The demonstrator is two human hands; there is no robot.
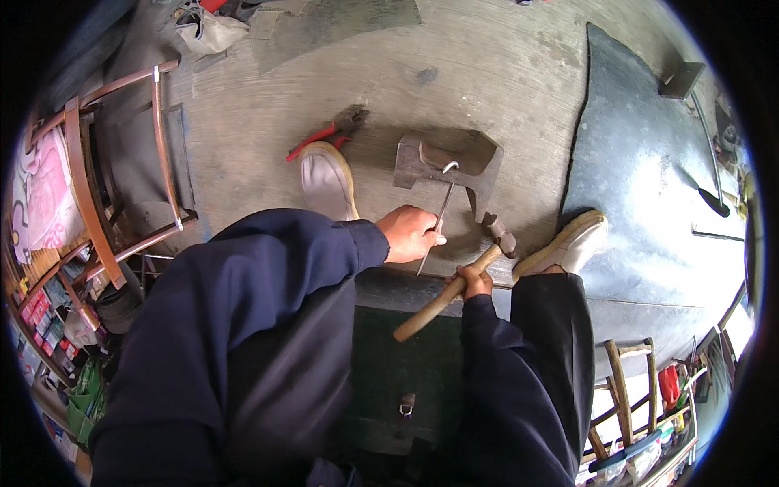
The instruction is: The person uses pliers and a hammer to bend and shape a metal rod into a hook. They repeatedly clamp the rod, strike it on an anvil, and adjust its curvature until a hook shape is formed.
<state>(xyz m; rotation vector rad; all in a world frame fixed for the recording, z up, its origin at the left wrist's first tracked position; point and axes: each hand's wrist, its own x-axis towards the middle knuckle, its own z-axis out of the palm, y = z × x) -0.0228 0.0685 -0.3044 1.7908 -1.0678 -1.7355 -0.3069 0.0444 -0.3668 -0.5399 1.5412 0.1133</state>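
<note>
Red-handled pliers (349,122) lie on the floor (503,81) at eleven o'clock from the left grip (410,235); they look stiff and dense, best lifted by the coated handles. The left grip is pinching a thin metal rod (447,199), whose bent end points to one o'clock, over a U-shaped steel block (450,158); contact there is hard to judge. The rod should be light, stiff and perhaps slick; its straight shank gives the best hold, clear of the hook. The block looks heavy and rigid, better taken by its thick side walls. At four o'clock from the left grip, the right grip (475,282) is wrapped around a wooden-handled hammer (438,305), likely head-heavy, its head toward one o'clock; holding lower, toward eight o'clock, would lengthen the swing.
</note>
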